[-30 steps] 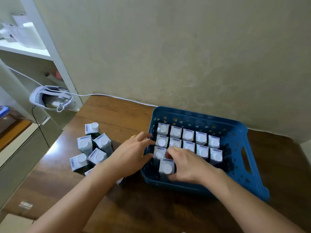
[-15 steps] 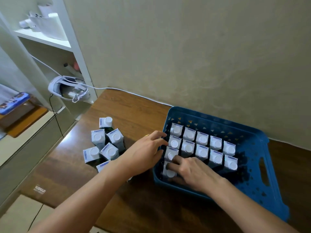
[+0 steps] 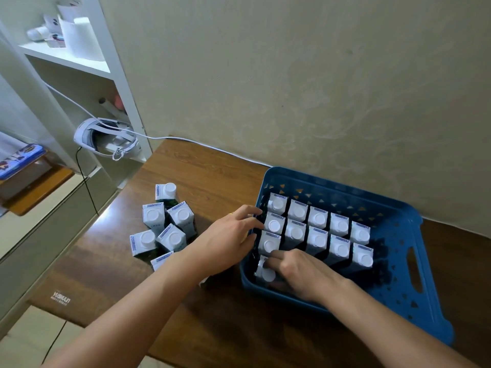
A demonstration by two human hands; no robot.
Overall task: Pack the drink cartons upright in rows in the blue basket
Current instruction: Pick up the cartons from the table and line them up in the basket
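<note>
Carton [image 3: 266,272] under right-hand grip [image 3: 300,274].

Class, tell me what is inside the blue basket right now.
The blue basket holds upright drink cartons in rows. The right hand covers part of the nearest carton; the floor beneath is hidden.

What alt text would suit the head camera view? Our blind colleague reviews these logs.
A right hand sets a drink carton into the near left corner of a blue basket already holding two rows of upright cartons, while the left hand rests on its left rim. More loose cartons stand on the wooden table.
</note>
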